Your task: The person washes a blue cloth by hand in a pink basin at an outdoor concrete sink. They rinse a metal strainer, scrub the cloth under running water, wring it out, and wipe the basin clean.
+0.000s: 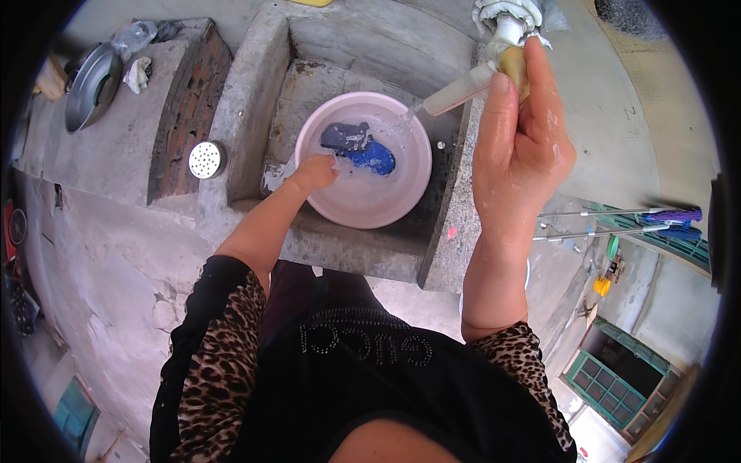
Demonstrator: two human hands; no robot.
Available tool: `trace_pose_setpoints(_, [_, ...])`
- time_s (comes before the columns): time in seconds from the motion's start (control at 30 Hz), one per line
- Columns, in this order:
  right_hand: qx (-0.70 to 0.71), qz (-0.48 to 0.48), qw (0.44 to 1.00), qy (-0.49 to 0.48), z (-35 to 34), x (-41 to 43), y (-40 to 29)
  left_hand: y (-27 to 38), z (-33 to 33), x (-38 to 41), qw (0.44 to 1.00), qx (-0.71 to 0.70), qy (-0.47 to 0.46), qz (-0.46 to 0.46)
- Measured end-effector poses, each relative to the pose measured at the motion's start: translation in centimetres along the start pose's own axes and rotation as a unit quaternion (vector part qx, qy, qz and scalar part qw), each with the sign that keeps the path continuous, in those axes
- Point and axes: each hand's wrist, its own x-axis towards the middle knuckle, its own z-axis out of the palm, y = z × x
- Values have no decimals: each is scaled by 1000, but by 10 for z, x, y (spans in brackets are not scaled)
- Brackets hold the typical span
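A pink plastic basin (365, 217) stands in a concrete sink (353, 246) with sudsy water in it. In the water lie a dark grey item (341, 137) and a blue, rounded item (376, 159) that look like slippers or insoles; which cannot be told. My left hand (317, 172) reaches over the basin's left rim, fingers curled near the dark item; what they touch is unclear. My wet right hand (524, 133) has thumb and forefinger around a yellowish tap (512, 65). From the clear hose (460, 91) beside it, water runs into the basin.
A metal lid with holes (206, 160) sits on the sink's left wall. Farther left, a metal pan (92, 87) and a white cloth (137, 75) rest on a concrete ledge (116, 144). Mop handles (602, 231) extend at the right. White wrapping (506, 14) covers the pipe top.
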Motion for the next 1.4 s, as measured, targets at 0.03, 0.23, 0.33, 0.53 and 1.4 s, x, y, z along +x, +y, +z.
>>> trace_pose_setpoints(0.03, [-5, -16, 1000, 6, 3, -1, 2, 0, 2, 3, 1000, -4, 4, -5])
trace_pose_setpoints(0.23, [359, 176, 915, 49, -1, -37, 28, -7, 13, 39, 994, 59, 87, 17])
trace_pose_setpoints(0.33, [374, 388, 843, -6, 5, -91, 56, 1, 21, 61, 984, 103, 143, 10])
trace_pose_setpoints(0.53, [414, 722, 552, -46, 49, -187, 91, 23, 71, 82, 998, -19, -9, -64])
trace_pose_setpoints(1.4, [714, 697, -46, -39, 118, -254, 172, 155, 21, -35, 942, -203, 209, 167])
